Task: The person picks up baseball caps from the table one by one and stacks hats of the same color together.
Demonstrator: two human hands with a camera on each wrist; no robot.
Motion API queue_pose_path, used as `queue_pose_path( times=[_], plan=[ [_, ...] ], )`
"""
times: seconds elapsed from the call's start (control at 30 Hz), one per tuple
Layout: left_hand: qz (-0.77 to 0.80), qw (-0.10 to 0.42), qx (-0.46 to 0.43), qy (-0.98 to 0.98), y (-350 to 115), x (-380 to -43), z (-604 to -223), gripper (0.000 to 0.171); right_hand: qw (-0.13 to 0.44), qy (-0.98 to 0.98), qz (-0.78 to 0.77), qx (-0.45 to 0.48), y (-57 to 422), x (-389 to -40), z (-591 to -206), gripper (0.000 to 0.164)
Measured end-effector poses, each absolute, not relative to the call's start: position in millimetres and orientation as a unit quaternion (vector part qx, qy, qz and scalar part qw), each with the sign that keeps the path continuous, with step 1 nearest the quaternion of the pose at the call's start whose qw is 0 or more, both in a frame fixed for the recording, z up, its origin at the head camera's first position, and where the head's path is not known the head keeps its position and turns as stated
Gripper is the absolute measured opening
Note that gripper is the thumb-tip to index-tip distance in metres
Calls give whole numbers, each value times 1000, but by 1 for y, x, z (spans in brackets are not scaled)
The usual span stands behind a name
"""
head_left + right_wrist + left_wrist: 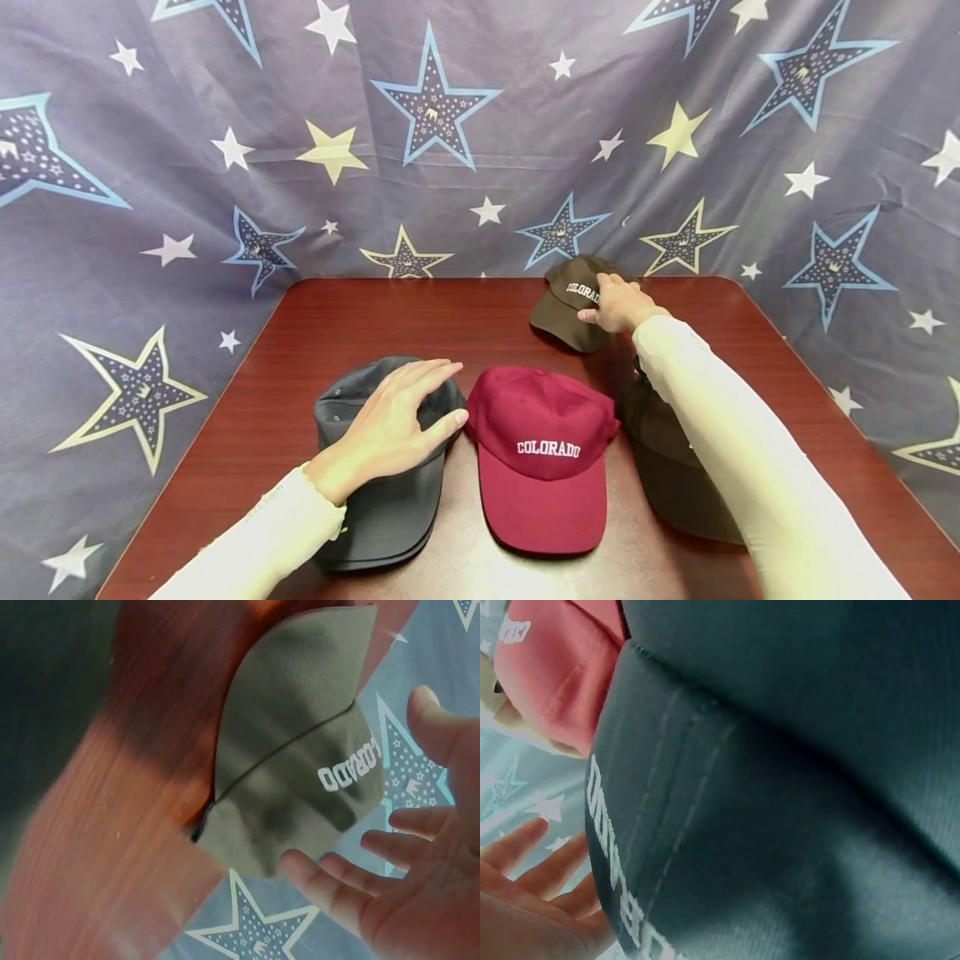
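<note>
At the back right of the table, an olive-brown baseball cap (567, 310) lettered COLORADO stands with its brim towards me. My right hand (624, 305) is at its crown, fingers spread and holding nothing; the right wrist view shows the fingertips (300, 864) beside the crown of that cap (292, 772). Over the dark grey cap (390, 521) at the front left hovers my left hand (386, 429), its fingers straight. Whether it touches the crown I cannot tell. The left wrist view shows this grey cap (765, 802) close up, with the left hand (540, 907) beyond it.
A maroon COLORADO cap (543, 467) sits in the middle of the front row. To its right, a dark brown cap (675, 475) lies partly hidden beneath my right forearm. The reddish-brown table (420, 321) ends at a star-patterned cloth (480, 150) behind.
</note>
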State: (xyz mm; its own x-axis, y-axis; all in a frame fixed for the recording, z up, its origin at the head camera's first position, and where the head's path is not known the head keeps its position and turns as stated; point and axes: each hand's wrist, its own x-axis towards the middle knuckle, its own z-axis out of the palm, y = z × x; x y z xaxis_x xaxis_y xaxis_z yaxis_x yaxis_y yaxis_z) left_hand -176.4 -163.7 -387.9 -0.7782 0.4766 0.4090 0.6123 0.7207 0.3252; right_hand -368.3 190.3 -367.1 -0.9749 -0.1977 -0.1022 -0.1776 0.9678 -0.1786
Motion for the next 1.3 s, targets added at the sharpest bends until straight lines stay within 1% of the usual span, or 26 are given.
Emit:
queue_pose_path(
  times=[0.1, 0.27, 0.53, 0.7, 0.73, 0.8, 0.97, 1.0, 1.07, 1.3],
  plan=[
    [-225, 148, -295, -917, -166, -175, -387, 62, 69, 991, -78, -88, 185, -371, -371, 90],
    [-224, 146, -290, -919, -168, -173, -386, 61, 69, 990, -87, -82, 182, -376, -374, 92],
    [-222, 153, -291, -918, -171, -173, -386, 62, 86, 986, -92, -105, 190, -380, -377, 90],
    [-224, 152, -288, -919, -172, -171, -385, 61, 68, 990, -79, -95, 189, -380, -379, 85],
    [-224, 150, -287, -919, -172, -171, -384, 61, 66, 991, -79, -86, 188, -379, -379, 82],
    [-224, 149, -287, -920, -172, -171, -385, 62, 63, 992, -77, -74, 186, -377, -379, 72],
    [-223, 152, -289, -918, -171, -170, -384, 61, 21, 994, -99, -51, 185, -377, -378, 31],
    [-222, 154, -289, -918, -171, -170, -384, 61, 8, 993, -104, -47, 185, -378, -379, 27],
    [-223, 155, -291, -917, -171, -171, -385, 61, -15, 993, -111, -39, 184, -379, -379, 22],
    [-221, 153, -289, -919, -170, -171, -385, 61, -70, 991, -111, -36, 181, -377, -379, 25]
  ],
)
